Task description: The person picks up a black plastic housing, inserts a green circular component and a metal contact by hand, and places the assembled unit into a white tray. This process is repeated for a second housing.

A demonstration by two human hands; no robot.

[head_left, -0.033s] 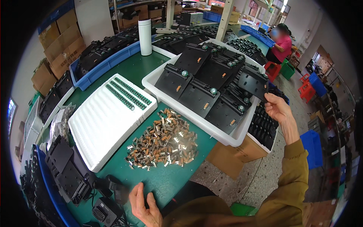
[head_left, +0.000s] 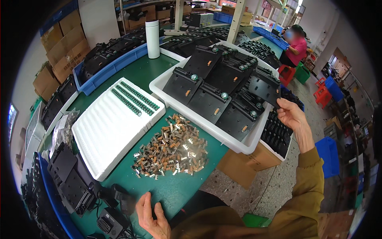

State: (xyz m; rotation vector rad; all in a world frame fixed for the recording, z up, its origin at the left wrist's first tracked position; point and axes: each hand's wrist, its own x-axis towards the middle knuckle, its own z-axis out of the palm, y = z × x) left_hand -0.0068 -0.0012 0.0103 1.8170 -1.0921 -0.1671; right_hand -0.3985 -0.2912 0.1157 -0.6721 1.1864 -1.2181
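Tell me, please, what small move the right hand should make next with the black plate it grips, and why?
Probably lift the black plate clear of the white tray and bring it toward the green table. The right hand already pinches its edge at the tray's right end, while the left hand rests free on the table near the pile of small metal parts.

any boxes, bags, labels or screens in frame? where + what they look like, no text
Cardboard boxes: stacked at the far left edge, brown, rectangular.
Cardboard box: under the white tray, off the table's right edge, brown, corner showing.
Clear plastic bags: left of the ribbed white tray, crumpled, glossy.
Screen: far left rim, bright sliver only, too thin to describe.
Labels: none readable as such.
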